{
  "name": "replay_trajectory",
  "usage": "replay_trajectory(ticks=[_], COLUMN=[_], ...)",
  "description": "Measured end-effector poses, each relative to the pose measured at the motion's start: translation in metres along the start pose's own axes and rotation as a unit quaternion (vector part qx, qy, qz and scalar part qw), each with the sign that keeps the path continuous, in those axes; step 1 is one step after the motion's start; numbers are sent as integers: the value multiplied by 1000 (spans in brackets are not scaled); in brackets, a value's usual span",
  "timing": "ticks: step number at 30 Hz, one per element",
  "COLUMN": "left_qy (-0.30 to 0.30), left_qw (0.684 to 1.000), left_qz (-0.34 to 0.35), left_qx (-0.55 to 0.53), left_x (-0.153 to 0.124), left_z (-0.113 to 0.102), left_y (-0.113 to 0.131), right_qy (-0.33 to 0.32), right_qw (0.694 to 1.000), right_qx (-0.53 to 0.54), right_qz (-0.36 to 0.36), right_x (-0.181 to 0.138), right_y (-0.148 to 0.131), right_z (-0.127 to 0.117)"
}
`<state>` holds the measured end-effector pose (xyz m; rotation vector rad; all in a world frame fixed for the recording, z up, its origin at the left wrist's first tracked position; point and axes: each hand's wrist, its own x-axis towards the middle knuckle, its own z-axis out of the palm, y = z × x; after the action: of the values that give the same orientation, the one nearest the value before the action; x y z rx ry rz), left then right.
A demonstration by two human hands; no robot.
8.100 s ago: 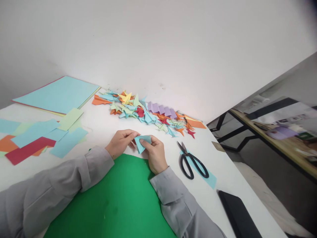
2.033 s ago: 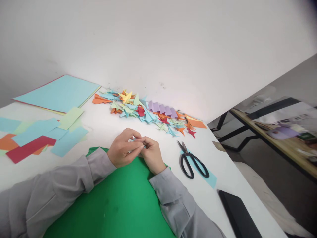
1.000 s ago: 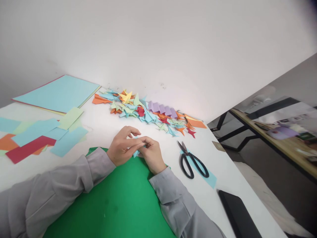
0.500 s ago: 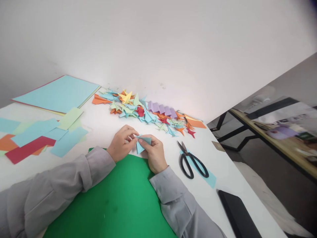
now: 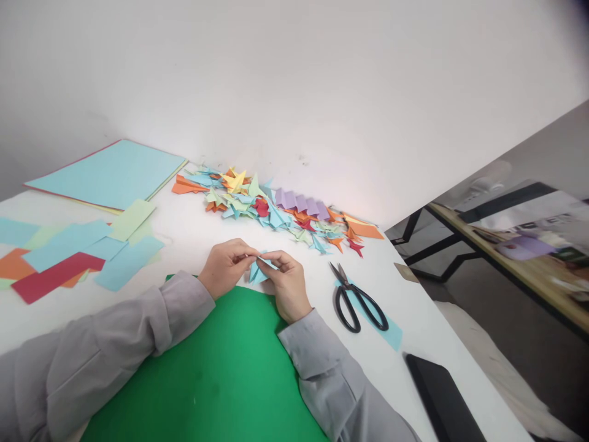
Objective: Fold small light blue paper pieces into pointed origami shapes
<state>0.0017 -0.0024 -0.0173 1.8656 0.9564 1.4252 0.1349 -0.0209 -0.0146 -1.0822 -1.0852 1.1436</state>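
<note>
The left hand (image 5: 230, 265) and right hand (image 5: 291, 285) together pinch 1 small light-blue folded paper piece (image 5: 258, 274) above the white table (image 5: 317, 288), its folding seemingly partway. Many multicoloured folded paper shapes (image 5: 278, 216) lie far, looking finished; flat, rectangular coloured paper slips (image 5: 83, 245), unfolded, lie left.

Held paper (image 5: 257, 274): near middle
Folded pieces (image 5: 276, 215): far middle
Paper strips (image 5: 73, 242): left
Scissors (image 5: 346, 285): right, on a single strip (image 5: 392, 335)
</note>
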Motion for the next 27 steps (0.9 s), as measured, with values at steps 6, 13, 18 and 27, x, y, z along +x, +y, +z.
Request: replay_trajectory(ticks=[6, 13, 18, 27], left_qy=[-4, 41, 26, 24], left_qw=[999, 990, 983, 982], left_qz=[6, 92, 143, 147], left_qx=[35, 94, 115, 112], left_x=[1, 0, -1, -2], left_z=[0, -2, -3, -3], left_y=[1, 4, 7, 7], right_qy=[13, 5, -10, -28], right_qw=[1000, 999, 999, 998], right_qx=[-3, -33, -40, -58], right_qz=[-9, 10, 16, 13], right_x=[0, -1, -1, -2], right_y=[-1, -1, -2, 0], right_z=[-1, -1, -1, -1])
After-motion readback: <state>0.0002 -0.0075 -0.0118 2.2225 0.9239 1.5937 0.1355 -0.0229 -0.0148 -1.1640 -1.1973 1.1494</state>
